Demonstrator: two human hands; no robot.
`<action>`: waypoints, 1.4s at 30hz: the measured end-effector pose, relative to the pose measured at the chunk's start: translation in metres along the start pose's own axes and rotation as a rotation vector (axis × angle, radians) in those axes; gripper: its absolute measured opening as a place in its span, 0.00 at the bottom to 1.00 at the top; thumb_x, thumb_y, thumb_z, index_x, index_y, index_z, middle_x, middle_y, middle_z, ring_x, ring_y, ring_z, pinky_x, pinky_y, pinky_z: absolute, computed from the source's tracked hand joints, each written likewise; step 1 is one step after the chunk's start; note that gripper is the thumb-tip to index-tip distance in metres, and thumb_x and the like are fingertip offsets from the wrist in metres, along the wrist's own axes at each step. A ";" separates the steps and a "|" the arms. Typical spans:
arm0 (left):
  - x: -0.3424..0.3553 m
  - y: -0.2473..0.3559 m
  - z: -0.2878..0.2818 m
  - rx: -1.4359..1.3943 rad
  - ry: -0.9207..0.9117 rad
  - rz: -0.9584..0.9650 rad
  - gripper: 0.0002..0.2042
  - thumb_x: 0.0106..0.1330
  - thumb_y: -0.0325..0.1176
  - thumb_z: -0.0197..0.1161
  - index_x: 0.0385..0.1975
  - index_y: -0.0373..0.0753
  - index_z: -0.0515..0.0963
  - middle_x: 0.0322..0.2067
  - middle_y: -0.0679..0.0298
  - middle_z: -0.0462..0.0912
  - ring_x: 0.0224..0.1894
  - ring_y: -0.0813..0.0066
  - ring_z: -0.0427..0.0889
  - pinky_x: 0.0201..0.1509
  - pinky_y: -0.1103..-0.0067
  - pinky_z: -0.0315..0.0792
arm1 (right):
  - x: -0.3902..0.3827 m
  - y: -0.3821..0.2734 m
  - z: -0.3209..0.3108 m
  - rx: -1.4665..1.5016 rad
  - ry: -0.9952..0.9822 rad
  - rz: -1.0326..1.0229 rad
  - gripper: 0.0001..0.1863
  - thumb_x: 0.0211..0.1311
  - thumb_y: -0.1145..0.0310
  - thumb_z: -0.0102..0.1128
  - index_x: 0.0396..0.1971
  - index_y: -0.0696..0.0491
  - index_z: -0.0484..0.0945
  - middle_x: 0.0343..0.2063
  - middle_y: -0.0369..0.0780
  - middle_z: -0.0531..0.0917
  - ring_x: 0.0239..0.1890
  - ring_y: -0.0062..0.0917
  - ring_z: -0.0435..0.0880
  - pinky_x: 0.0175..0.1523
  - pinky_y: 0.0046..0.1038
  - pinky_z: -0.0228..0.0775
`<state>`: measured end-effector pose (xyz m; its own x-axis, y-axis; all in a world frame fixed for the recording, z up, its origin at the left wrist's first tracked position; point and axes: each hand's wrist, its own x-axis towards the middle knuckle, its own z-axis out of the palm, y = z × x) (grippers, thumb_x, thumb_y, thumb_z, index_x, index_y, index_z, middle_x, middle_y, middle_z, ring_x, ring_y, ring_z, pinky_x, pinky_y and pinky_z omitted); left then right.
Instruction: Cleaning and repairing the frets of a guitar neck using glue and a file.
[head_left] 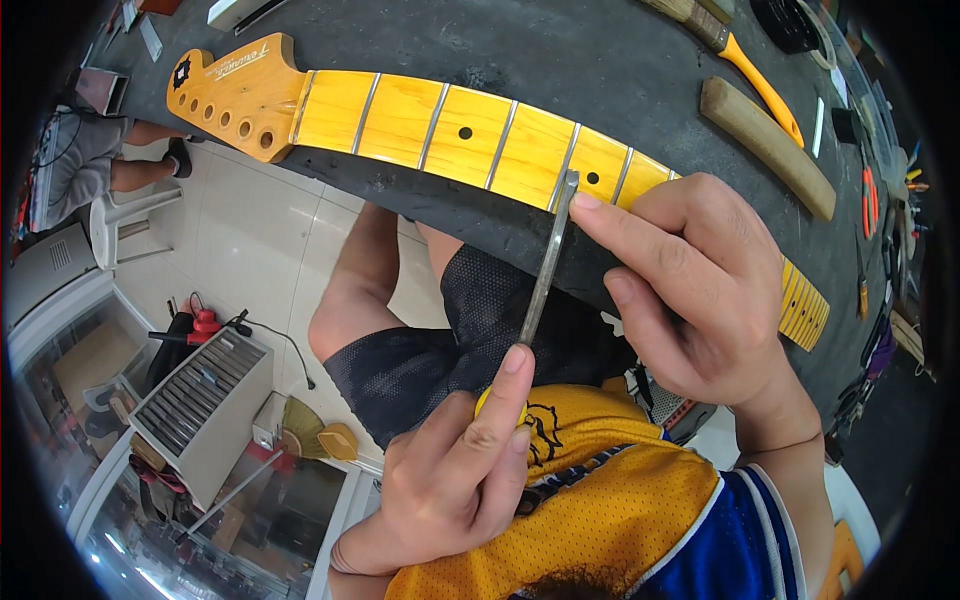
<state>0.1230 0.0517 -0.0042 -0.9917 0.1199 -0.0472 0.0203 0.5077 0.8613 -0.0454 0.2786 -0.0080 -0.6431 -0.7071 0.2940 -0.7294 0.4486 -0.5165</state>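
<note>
A guitar neck (400,120) with a glossy yellow fretboard, metal frets and an orange-tan headstock lies across the dark tabletop. My left hand (455,470) is closed around the yellow handle of a slim metal file (541,285), its index finger stretched along the shaft. The file's tip meets the fretboard's near edge, at the end of a fret beside a black dot inlay. My right hand (705,280) is over the neck, index fingertip against the file's tip. Its thumb stands apart and the other fingers curl, with nothing visible in them. Part of the fretboard is hidden under this hand.
On the dark tabletop (560,45), a brush with an orange handle (760,85) and a curved wooden block (770,145) lie beyond the neck. Red-handled pliers (868,200) are at the right. Below left stands a rack of dark slats (205,390). Another person's legs (140,160) show at far left.
</note>
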 end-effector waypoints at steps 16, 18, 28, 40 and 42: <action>0.003 -0.001 0.001 -0.016 0.013 0.009 0.32 0.70 0.21 0.70 0.77 0.29 0.77 0.27 0.62 0.75 0.20 0.72 0.70 0.23 0.73 0.71 | -0.001 0.000 0.000 -0.001 -0.009 0.007 0.30 0.55 0.79 0.72 0.62 0.56 0.90 0.35 0.40 0.82 0.34 0.33 0.82 0.39 0.35 0.73; 0.005 -0.001 0.002 -0.019 0.015 0.009 0.32 0.70 0.20 0.70 0.77 0.29 0.77 0.27 0.62 0.75 0.20 0.72 0.70 0.23 0.74 0.71 | -0.001 0.001 0.000 0.001 -0.005 0.002 0.30 0.55 0.79 0.72 0.62 0.56 0.91 0.35 0.40 0.82 0.34 0.33 0.82 0.39 0.35 0.73; 0.020 -0.011 0.004 -0.018 0.062 0.098 0.31 0.69 0.20 0.70 0.75 0.28 0.78 0.29 0.62 0.80 0.21 0.72 0.73 0.24 0.74 0.73 | 0.000 0.001 -0.003 0.030 -0.009 0.029 0.28 0.57 0.81 0.71 0.61 0.59 0.90 0.37 0.42 0.84 0.35 0.32 0.83 0.41 0.33 0.75; -0.010 -0.041 0.002 -0.027 0.331 0.262 0.31 0.67 0.21 0.68 0.74 0.26 0.78 0.30 0.54 0.85 0.23 0.68 0.79 0.26 0.76 0.73 | 0.003 -0.013 -0.002 -0.039 0.027 0.156 0.24 0.66 0.82 0.64 0.63 0.61 0.86 0.46 0.45 0.83 0.45 0.31 0.82 0.51 0.32 0.76; -0.013 -0.047 0.003 0.036 0.328 0.329 0.31 0.66 0.22 0.70 0.73 0.31 0.80 0.31 0.54 0.86 0.23 0.67 0.80 0.25 0.74 0.75 | 0.003 -0.017 -0.005 -0.071 0.029 0.136 0.23 0.69 0.80 0.64 0.64 0.61 0.85 0.46 0.44 0.83 0.45 0.29 0.81 0.50 0.30 0.75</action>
<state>0.1349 0.0292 -0.0456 -0.9196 0.0066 0.3928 0.3391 0.5180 0.7853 -0.0362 0.2713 0.0058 -0.7425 -0.6219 0.2488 -0.6494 0.5772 -0.4951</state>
